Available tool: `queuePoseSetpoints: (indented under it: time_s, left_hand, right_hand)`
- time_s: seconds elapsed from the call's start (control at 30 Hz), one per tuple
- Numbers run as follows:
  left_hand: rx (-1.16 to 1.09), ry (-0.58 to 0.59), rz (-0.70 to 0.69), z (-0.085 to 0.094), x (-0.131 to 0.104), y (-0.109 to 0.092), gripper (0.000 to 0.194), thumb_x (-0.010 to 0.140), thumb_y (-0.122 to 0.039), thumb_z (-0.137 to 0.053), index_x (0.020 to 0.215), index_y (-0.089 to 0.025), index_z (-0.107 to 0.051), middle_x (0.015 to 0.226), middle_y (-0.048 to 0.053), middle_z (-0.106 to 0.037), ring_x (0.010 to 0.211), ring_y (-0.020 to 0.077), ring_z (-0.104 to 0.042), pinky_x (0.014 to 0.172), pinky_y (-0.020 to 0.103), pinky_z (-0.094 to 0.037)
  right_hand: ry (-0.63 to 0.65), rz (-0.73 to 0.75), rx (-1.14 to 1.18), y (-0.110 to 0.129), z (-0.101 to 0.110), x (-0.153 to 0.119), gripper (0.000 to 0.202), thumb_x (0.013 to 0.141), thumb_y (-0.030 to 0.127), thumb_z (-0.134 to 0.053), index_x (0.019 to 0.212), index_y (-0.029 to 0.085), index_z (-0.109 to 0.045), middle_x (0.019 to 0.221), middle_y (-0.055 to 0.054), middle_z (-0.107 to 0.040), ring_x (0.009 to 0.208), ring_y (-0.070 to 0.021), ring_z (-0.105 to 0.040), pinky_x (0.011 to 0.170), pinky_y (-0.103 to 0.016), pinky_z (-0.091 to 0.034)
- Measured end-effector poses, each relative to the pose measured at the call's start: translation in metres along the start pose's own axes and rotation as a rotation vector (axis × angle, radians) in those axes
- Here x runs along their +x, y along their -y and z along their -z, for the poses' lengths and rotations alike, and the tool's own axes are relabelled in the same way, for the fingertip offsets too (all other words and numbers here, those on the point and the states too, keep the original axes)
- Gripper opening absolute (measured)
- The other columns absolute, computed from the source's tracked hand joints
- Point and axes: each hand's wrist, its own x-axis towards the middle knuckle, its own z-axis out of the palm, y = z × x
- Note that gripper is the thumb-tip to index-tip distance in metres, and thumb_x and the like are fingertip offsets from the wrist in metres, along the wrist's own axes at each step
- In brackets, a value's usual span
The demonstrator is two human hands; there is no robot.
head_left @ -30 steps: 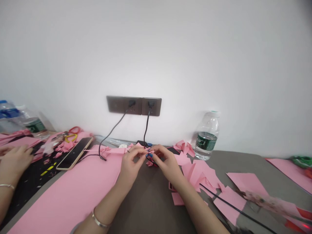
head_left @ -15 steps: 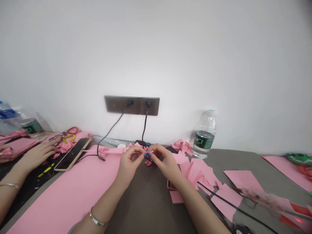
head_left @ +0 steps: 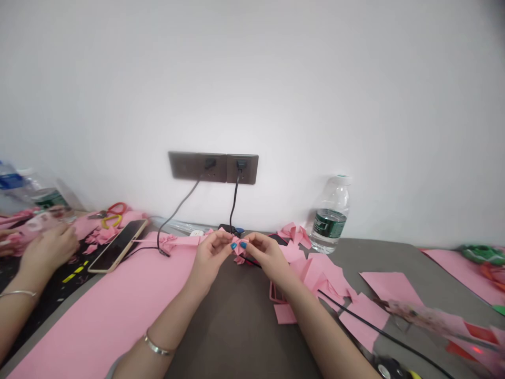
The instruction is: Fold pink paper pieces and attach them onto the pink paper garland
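Note:
Both my hands meet at the middle of the table, pinching a small folded piece of pink paper between thumbs and fingers. My left hand grips its left side, and my right hand its right side. Blue polish shows on both thumbnails. Most of the paper's far side is hidden by my fingers. Left of my left hand lies a large pink sheet. To the right of my right hand spread several creased pink paper pieces, with a small pink-framed object partly under my wrist.
A phone lies left, near scissors. A water bottle stands by the wall. Cables run from the wall socket. A glue gun with a red light lies right, its black cord crossing paper. Another person's hand works far left.
My thumbs have parted slightly and the pink paper between them shows more. The co-worker's hand at the left has drawn back leftward. The view has tilted a little.

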Motion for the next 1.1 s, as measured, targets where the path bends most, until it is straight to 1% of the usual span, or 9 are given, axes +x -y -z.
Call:
queuePoseSetpoints:
  time_s: [0.17, 0.23, 0.37, 0.5, 0.63, 0.77, 0.9, 0.97, 1.1]
  left_hand:
    - [-0.052, 0.023, 0.079, 0.0005, 0.0004, -0.0008, 0.022, 0.071, -0.028, -0.076, 0.086, -0.018, -0.064, 0.087, 0.002, -0.068, 0.080, 0.0141, -0.062, 0.070, 0.024, -0.049]
    - [-0.041, 0.010, 0.093, 0.0006, 0.0005, -0.0011, 0.023, 0.070, -0.028, -0.077, 0.085, -0.017, -0.064, 0.084, 0.003, -0.069, 0.077, 0.0138, -0.062, 0.068, 0.023, -0.048]
    - [-0.016, -0.008, 0.114, 0.0004, 0.0002, -0.0019, 0.022, 0.068, -0.028, -0.078, 0.082, -0.016, -0.065, 0.078, 0.002, -0.069, 0.071, 0.0126, -0.061, 0.062, 0.022, -0.046]
    - [-0.025, -0.020, 0.147, 0.0013, 0.0011, -0.0009, 0.026, 0.065, -0.029, -0.080, 0.082, -0.016, -0.067, 0.076, 0.002, -0.070, 0.067, 0.0130, -0.061, 0.058, 0.022, -0.044]
    - [-0.018, -0.012, 0.166, 0.0034, 0.0030, 0.0029, 0.027, 0.063, -0.028, -0.081, 0.083, -0.016, -0.067, 0.074, 0.001, -0.069, 0.066, 0.0117, -0.060, 0.058, 0.021, -0.042]
    - [0.015, 0.003, 0.164, 0.0044, 0.0034, 0.0055, 0.024, 0.066, -0.031, -0.078, 0.082, -0.016, -0.068, 0.073, 0.000, -0.067, 0.068, 0.0107, -0.058, 0.060, 0.020, -0.041]
    - [0.042, -0.008, 0.146, 0.0046, 0.0030, 0.0042, 0.023, 0.067, -0.034, -0.077, 0.081, -0.016, -0.070, 0.075, 0.001, -0.067, 0.070, 0.0118, -0.057, 0.061, 0.022, -0.042]
    - [0.063, 0.009, 0.140, 0.0052, 0.0030, 0.0023, 0.023, 0.068, -0.034, -0.076, 0.081, -0.016, -0.071, 0.078, 0.002, -0.067, 0.070, 0.0128, -0.057, 0.060, 0.022, -0.042]
    - [0.132, 0.098, 0.133, 0.0069, 0.0034, -0.0028, 0.021, 0.073, -0.035, -0.072, 0.081, -0.017, -0.072, 0.078, 0.003, -0.067, 0.067, 0.0128, -0.055, 0.057, 0.021, -0.040]
  right_hand:
    - [0.046, -0.054, 0.056, 0.0000, 0.0016, 0.0000, 0.033, 0.077, 0.050, -0.066, 0.076, 0.017, -0.061, 0.069, 0.000, -0.060, 0.062, -0.0136, -0.055, 0.061, -0.027, -0.043]
    - [0.023, -0.042, 0.024, -0.0008, 0.0030, 0.0004, 0.033, 0.076, 0.050, -0.068, 0.076, 0.017, -0.062, 0.069, 0.000, -0.061, 0.062, -0.0133, -0.054, 0.059, -0.027, -0.041]
    - [-0.004, -0.047, -0.025, -0.0016, 0.0050, 0.0008, 0.033, 0.075, 0.049, -0.069, 0.072, 0.017, -0.062, 0.062, 0.002, -0.059, 0.055, -0.0105, -0.047, 0.053, -0.025, -0.035]
    - [0.039, -0.144, 0.019, -0.0003, 0.0065, 0.0008, 0.037, 0.072, 0.052, -0.070, 0.070, 0.016, -0.063, 0.061, 0.000, -0.064, 0.052, -0.0103, -0.050, 0.052, -0.024, -0.035]
    - [0.040, -0.210, 0.094, -0.0014, 0.0081, 0.0010, 0.037, 0.066, 0.050, -0.076, 0.069, 0.015, -0.063, 0.060, 0.000, -0.064, 0.051, -0.0091, -0.051, 0.053, -0.023, -0.036]
    - [0.033, -0.224, 0.134, -0.0058, 0.0065, 0.0013, 0.038, 0.068, 0.051, -0.075, 0.067, 0.015, -0.063, 0.060, -0.001, -0.064, 0.053, -0.0094, -0.053, 0.055, -0.024, -0.038]
    - [-0.021, -0.254, 0.176, -0.0068, 0.0018, 0.0007, 0.038, 0.064, 0.050, -0.078, 0.068, 0.015, -0.064, 0.058, 0.001, -0.062, 0.053, -0.0101, -0.055, 0.055, -0.024, -0.040]
    - [-0.027, -0.285, 0.207, -0.0058, 0.0002, 0.0001, 0.038, 0.062, 0.050, -0.079, 0.068, 0.015, -0.065, 0.059, 0.001, -0.061, 0.056, -0.0113, -0.057, 0.056, -0.024, -0.042]
    - [0.024, -0.297, 0.215, -0.0046, 0.0006, -0.0005, 0.036, 0.065, 0.049, -0.078, 0.070, 0.015, -0.066, 0.063, 0.000, -0.063, 0.058, -0.0104, -0.057, 0.057, -0.023, -0.042]
